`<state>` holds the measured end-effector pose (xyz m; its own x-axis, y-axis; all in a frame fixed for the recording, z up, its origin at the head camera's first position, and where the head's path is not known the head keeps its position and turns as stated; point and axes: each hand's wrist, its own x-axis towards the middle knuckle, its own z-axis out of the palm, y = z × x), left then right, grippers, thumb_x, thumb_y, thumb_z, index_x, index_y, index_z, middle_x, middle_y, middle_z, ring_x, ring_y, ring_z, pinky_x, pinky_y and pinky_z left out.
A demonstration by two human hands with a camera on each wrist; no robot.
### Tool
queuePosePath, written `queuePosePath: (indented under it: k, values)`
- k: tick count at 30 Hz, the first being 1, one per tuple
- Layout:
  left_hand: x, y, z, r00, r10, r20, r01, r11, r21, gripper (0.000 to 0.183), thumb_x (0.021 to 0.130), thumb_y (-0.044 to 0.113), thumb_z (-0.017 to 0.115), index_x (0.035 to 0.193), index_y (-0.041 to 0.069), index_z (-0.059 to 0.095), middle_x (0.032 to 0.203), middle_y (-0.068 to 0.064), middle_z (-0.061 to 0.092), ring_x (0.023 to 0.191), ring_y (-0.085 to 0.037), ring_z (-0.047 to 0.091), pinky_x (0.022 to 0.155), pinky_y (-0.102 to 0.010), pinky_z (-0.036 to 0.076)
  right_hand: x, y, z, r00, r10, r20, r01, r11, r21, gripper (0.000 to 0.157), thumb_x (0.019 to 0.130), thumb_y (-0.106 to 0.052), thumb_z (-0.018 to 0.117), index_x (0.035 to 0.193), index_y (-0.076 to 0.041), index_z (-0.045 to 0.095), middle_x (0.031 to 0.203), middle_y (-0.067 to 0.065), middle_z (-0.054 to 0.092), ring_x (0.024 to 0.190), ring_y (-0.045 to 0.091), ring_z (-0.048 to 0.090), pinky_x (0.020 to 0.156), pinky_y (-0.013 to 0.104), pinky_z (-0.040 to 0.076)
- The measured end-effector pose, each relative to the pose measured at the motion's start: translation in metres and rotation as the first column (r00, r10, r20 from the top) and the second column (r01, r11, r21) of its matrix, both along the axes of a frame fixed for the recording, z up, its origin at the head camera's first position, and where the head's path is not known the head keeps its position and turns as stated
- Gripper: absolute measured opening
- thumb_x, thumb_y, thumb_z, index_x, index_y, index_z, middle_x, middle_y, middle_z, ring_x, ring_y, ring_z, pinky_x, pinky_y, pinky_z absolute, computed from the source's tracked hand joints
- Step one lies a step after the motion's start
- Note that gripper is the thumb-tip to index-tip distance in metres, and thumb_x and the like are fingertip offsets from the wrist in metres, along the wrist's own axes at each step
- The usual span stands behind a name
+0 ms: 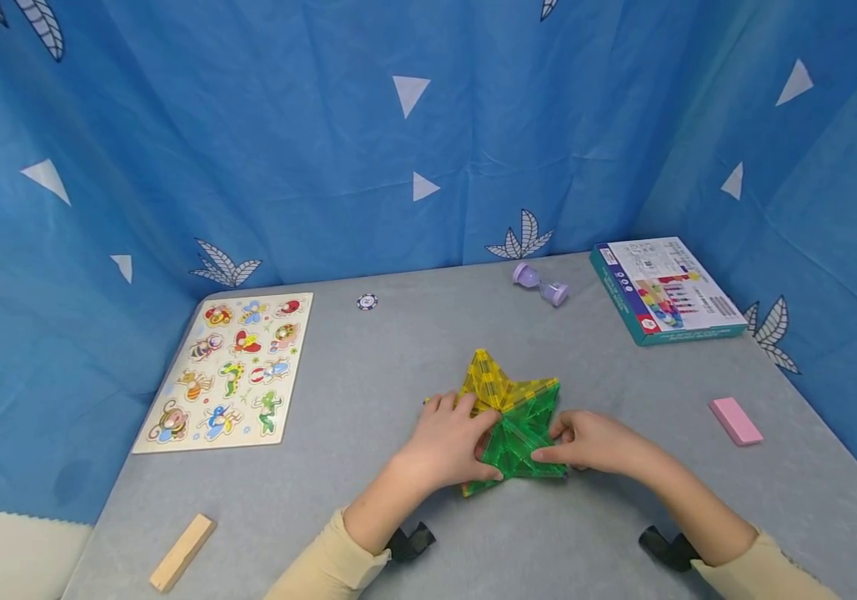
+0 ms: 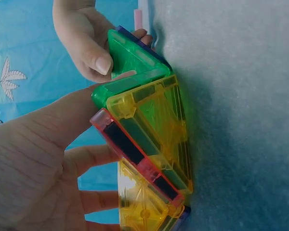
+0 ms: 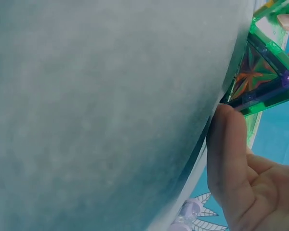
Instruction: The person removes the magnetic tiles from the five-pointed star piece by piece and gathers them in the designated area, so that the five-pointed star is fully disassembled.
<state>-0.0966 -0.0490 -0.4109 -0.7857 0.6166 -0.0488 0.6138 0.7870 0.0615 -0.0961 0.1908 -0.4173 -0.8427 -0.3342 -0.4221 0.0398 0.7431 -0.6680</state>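
Observation:
A star-shaped build of translucent magnetic tiles (image 1: 518, 437) sits on the grey table, yellow at the back and green at the front and right. My left hand (image 1: 451, 442) holds its left side, thumb toward the front and fingers spread over the yellow part. In the left wrist view, a pink-red tile edge (image 2: 135, 154) shows beside yellow and green tiles, between thumb and fingers. My right hand (image 1: 597, 442) pinches the green right point, thumb on the near face and fingers behind. Purple edges (image 3: 265, 94) line the green tiles' underside in the right wrist view.
A wooden insect puzzle board (image 1: 237, 379) lies left, a wooden block (image 1: 182, 552) at front left. Farther back are a poker chip (image 1: 367, 302) and a purple sand timer (image 1: 541, 283). A boxed game (image 1: 669, 287) and pink block (image 1: 736, 421) lie right. A blue curtain (image 1: 323, 125) encloses the table.

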Motion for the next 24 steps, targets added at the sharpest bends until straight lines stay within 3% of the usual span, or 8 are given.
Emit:
queuePosePath:
  k: [10,24]
  values:
    - [-0.0010,-0.0005,-0.0012,1.000,-0.010,0.020,0.009,0.999,0.036,0.055,0.068,0.067,0.068,0.104,0.028,0.053,0.105,0.000,0.049,0.114,-0.032,0.047,0.097,-0.050,0.035,0.0009,-0.0008,-0.0014,0.998,-0.034,0.055,0.038,0.997,-0.067,0.055,0.078,-0.041,0.073,0.104,0.003,0.055,0.069,0.005,0.056,0.061,0.018,0.059,0.058,0.032,0.048]
    - [-0.0014,-0.0010,-0.0016,0.999,-0.034,-0.006,0.034,0.999,0.036,0.057,0.069,0.066,0.067,0.110,0.028,0.053,0.104,0.000,0.048,0.108,-0.027,0.049,0.095,-0.046,0.037,0.0051,0.0009,-0.0037,0.989,-0.069,0.127,0.090,0.981,-0.172,0.064,0.081,-0.033,0.072,0.117,0.014,0.047,0.077,0.008,0.058,0.067,0.021,0.062,0.062,0.035,0.053]
